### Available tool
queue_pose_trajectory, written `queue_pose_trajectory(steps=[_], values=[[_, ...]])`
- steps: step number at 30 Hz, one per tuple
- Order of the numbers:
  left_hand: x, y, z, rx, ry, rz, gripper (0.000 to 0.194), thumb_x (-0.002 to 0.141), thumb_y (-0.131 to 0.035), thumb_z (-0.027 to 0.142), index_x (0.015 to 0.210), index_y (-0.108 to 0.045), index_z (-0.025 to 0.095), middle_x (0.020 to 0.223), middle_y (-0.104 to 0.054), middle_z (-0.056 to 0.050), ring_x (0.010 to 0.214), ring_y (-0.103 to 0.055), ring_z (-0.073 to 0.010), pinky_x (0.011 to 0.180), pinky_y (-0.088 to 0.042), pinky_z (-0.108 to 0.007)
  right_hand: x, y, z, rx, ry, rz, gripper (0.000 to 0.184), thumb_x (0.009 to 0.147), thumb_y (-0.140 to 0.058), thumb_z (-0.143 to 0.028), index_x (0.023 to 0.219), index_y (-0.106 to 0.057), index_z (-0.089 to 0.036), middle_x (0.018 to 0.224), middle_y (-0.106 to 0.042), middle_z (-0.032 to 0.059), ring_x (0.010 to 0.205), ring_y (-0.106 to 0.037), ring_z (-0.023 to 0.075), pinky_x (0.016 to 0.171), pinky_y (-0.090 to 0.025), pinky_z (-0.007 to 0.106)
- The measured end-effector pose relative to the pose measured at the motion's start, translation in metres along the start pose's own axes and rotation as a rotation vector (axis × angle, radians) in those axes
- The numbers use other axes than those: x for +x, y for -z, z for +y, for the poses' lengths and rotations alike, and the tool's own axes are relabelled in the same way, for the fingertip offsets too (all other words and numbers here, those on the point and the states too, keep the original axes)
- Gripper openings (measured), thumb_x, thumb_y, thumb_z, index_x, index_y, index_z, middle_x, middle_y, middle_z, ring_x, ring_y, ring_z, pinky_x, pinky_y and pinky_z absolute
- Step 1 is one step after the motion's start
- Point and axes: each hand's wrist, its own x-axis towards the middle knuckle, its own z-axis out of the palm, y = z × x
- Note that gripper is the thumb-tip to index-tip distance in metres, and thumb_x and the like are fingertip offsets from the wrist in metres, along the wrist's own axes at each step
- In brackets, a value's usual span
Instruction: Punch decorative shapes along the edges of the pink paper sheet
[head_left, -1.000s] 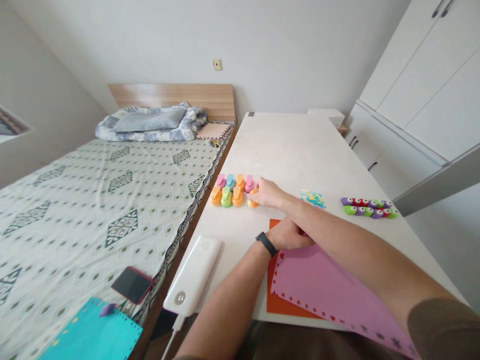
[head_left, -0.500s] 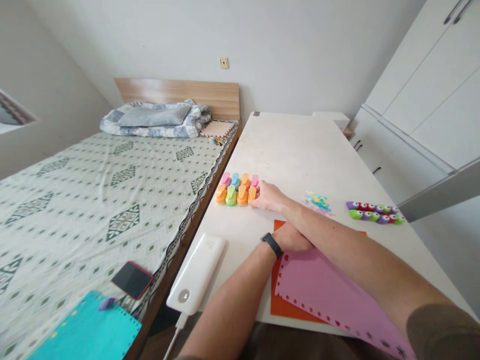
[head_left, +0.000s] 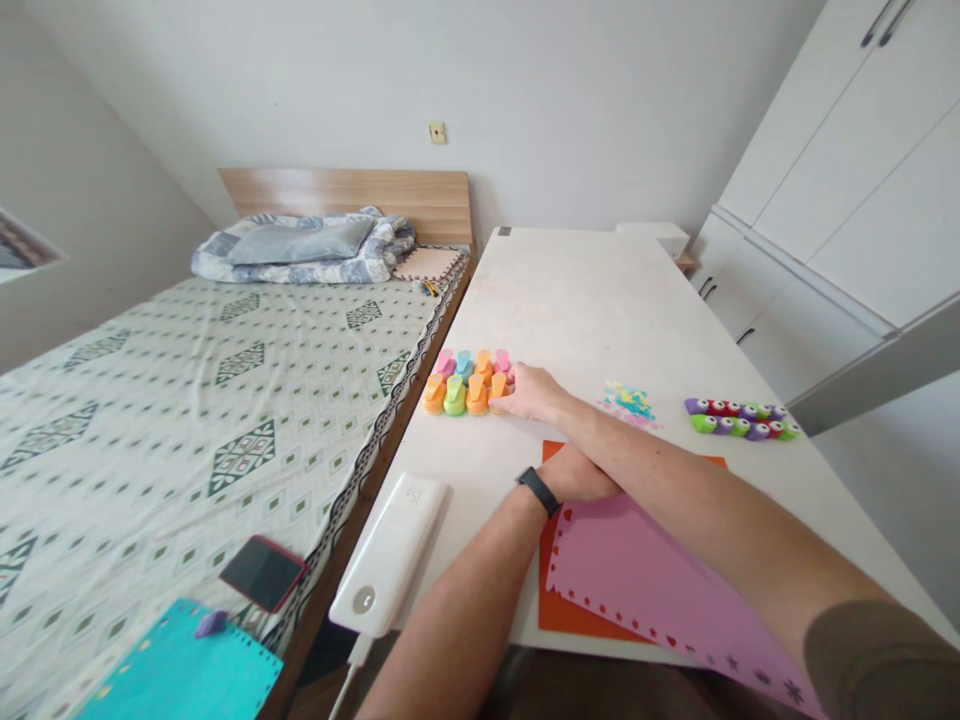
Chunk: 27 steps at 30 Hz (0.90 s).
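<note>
The left hand (head_left: 581, 474) lay at the pink punched-edge sheet (head_left: 637, 560), its fingers hidden beneath the right forearm, any grip impossible to tell. Farther off, the right hand (head_left: 529, 392) was partly closed around the rightmost orange plastic craft punch (head_left: 499, 386) in the white desk's (head_left: 577, 290) nearer punch row.

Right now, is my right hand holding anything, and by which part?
Your right hand holds the nearer row's end orange punch by its right side; exact finger placement is unclear.

One head cam, sitting close above the near edge of the white table (head_left: 577, 290), facing forward and down, also taking in bed (head_left: 172, 370) and far wall (head_left: 555, 110)
</note>
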Motion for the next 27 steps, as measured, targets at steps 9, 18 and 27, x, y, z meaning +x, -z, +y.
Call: queue_pose_trajectory(steps=[9,18,27], values=[[0.001,0.001,0.008,-0.171,0.067,0.03,0.033,0.075,-0.075,0.016,0.107,-0.073,0.011,0.116,-0.076,-0.014,0.108,-0.071,-0.0305,0.094,-0.059,-0.041,-0.003,0.01,0.01,0.068,0.018,-0.033,0.056,0.08,-0.074,-0.051,0.124,-0.066,-0.018,0.111,-0.077,0.0109,0.093,-0.071,0.0248,0.072,-0.048,0.028],[0.0,0.0,0.002,-0.129,0.09,0.015,0.034,0.076,-0.074,0.017,0.11,-0.074,0.013,0.126,-0.073,-0.013,0.114,-0.069,-0.03,0.098,-0.057,-0.04,-0.001,0.004,0.012,0.101,0.065,-0.039,0.054,0.079,-0.075,-0.052,0.124,-0.071,-0.022,0.108,-0.078,0.0075,0.092,-0.071,0.0229,0.072,-0.047,0.026],[0.001,0.001,0.01,-0.111,0.093,0.023,0.033,0.078,-0.074,0.017,0.111,-0.073,0.013,0.123,-0.074,-0.013,0.112,-0.07,-0.0289,0.098,-0.058,-0.039,-0.001,0.004,0.013,0.107,0.083,-0.019,0.045,0.083,-0.069,-0.047,0.12,-0.071,-0.022,0.109,-0.078,0.0072,0.092,-0.071,0.0211,0.072,-0.047,0.025]])
